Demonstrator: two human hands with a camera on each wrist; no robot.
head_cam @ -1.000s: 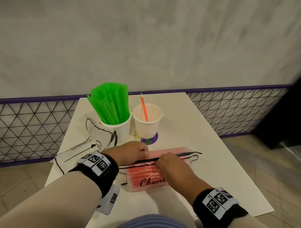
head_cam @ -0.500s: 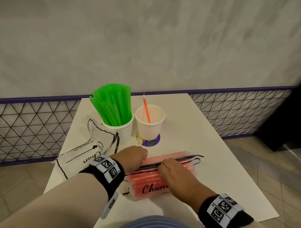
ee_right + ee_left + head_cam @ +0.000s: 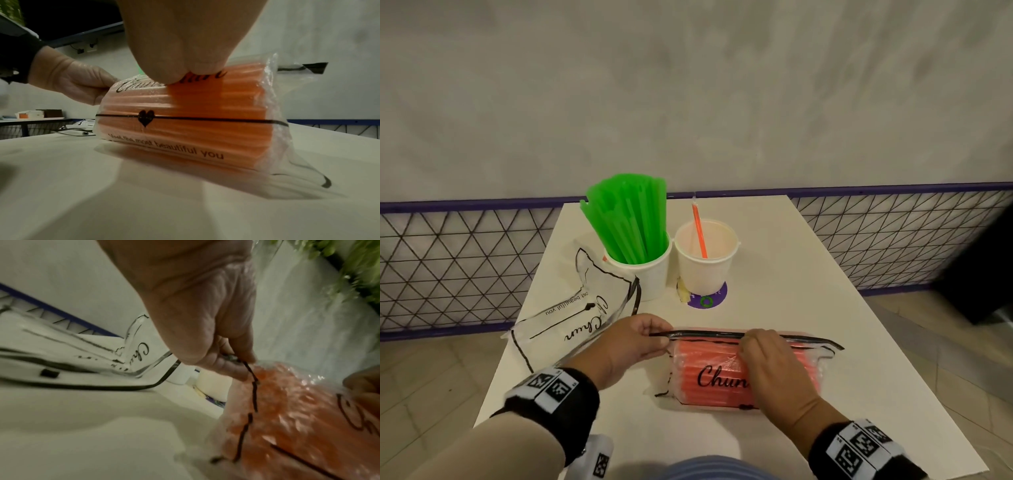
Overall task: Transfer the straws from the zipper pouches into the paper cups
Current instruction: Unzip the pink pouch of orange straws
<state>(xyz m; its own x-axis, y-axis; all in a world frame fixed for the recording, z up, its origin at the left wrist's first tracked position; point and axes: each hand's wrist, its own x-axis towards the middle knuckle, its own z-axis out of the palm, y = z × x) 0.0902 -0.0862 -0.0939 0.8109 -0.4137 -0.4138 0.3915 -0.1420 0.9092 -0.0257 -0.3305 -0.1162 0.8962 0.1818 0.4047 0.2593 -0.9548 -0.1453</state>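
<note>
Pinching the pouch zipper, both hands, left hand and right hand, have lifted it upright, ready for unzipping.

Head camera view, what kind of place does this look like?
Probably a drink shop or café counter area: paper cups stocked with green straws, a white table against a bare wall with purple-trimmed mesh paneling.

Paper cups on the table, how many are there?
2. One paper cup holds the green straws; the other paper cup, beside it on the right, holds one orange straw.
</note>
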